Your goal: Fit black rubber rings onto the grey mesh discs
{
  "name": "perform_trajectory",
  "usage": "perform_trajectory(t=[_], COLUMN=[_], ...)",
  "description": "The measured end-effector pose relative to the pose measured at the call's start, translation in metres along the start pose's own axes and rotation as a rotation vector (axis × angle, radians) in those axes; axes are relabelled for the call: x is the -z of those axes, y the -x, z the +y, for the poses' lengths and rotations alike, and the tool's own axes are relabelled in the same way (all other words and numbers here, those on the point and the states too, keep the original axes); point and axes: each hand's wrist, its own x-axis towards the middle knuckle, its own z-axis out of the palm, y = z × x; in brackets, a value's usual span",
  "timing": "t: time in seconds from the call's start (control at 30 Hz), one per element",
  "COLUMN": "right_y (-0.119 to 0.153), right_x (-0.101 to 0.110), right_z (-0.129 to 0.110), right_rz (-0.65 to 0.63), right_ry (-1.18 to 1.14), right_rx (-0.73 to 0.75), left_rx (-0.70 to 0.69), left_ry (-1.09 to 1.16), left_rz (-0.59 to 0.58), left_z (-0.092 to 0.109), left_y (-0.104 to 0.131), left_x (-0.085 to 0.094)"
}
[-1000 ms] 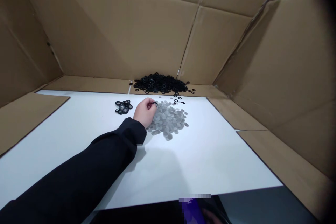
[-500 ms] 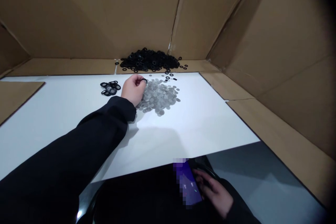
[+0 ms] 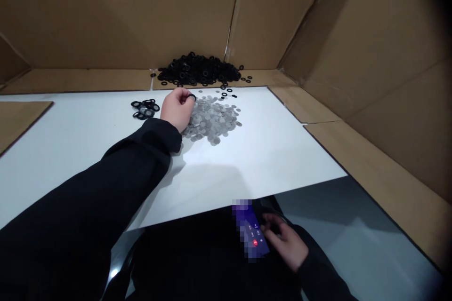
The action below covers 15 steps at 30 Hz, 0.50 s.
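Observation:
My left hand (image 3: 177,109) is closed in a pinch on a thin black ring (image 3: 191,97). It hovers over the left edge of a spread heap of small grey translucent discs (image 3: 213,120) on the white board. To its left lies a small cluster of black rings with grey discs in them (image 3: 145,109). Low in the view, my right hand (image 3: 286,244) is beside a phone (image 3: 252,233) that rests on my lap, its lit purple screen partly blurred. The fingers there are loosely bent and apart, close to the phone's right edge.
A large pile of black rings (image 3: 201,69) sits on the cardboard strip at the back, with several loose rings (image 3: 224,94) near its front right. Cardboard walls (image 3: 106,14) stand behind and to the right. The white board (image 3: 275,155) ends at a slanted front edge above my lap.
The phone screen now shows several icons and a red button. My right hand has shifted slightly beside it. My left hand keeps its pinch on the ring; the whole view has moved a little.

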Motion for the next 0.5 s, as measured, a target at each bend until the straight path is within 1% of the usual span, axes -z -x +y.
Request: perform_trajectory(t=[0.07,0.1,0.2,0.3,0.4,0.47,0.5], right_y=[0.003,0.006,0.014,0.019,0.018,0.015,0.014], right_x=[-0.002,-0.004,-0.013,-0.029,-0.044,-0.047,-0.046], right_z=[-0.005,-0.006,-0.008,-0.005,-0.001,-0.004,-0.007], right_rz=[0.098,0.116,0.082,0.031,0.094,0.094,0.083], right_ry=[0.127,0.167,0.242,0.341,0.431,0.467,0.471], right_rx=[0.03,0.043,0.097,0.157,0.129,0.072,0.038], left_rx=[0.003,0.003,0.01,0.028,0.047,0.053,0.058], left_ry=[0.003,0.004,0.002,0.01,0.024,0.038,0.043], left_rz=[-0.002,-0.004,-0.007,-0.014,-0.024,-0.03,-0.035], left_z=[0.001,0.001,0.003,0.004,0.004,0.004,0.003], left_y=[0.0,0.0,0.0,-0.001,-0.001,-0.002,-0.002], left_x=[0.0,0.0,0.001,0.003,0.005,0.006,0.006])
